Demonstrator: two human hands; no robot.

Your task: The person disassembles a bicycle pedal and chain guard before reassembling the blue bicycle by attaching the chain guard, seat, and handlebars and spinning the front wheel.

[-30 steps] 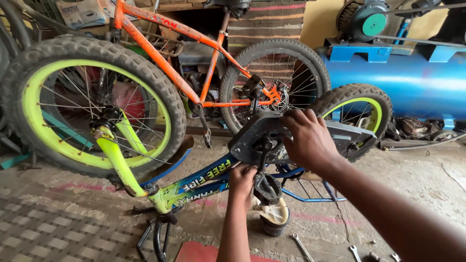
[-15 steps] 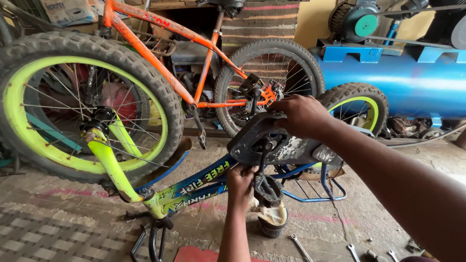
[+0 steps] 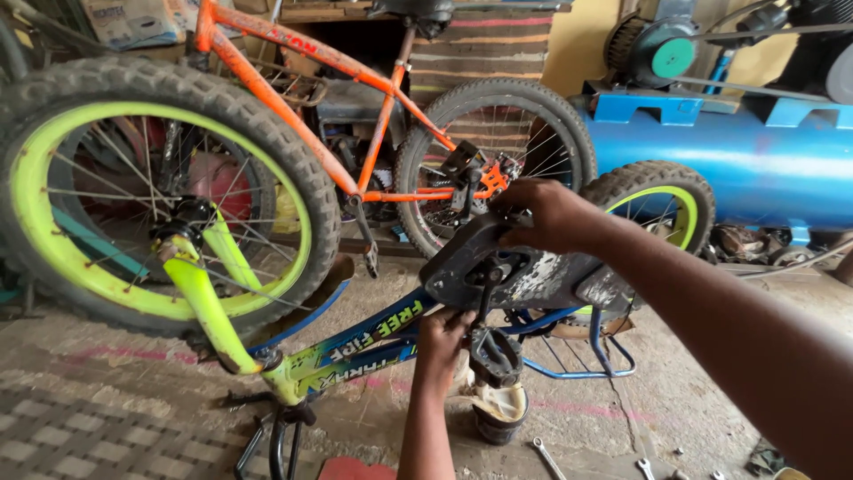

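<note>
Dusty concrete floor point(image 3: 711, 391), yellow wall point(image 3: 577, 44), blue tank point(image 3: 755, 169) behind.

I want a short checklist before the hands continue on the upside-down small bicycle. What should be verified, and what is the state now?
1. Bicycle frame upside down, handlebar end on the floor: ok.
2. Right hand grips the top edge of the dark chain cover: ok.
3. Left hand is under the cover beside the crank and pedal: ok, but what it holds cannot tell.
4. Chain seated behind the cover: cannot tell, hidden.
5. Front wheel has room from the orange bicycle behind: cannot tell, they overlap in this view.
6. Spanners lie loose on the floor near the work: not ok if stepping there.
</note>
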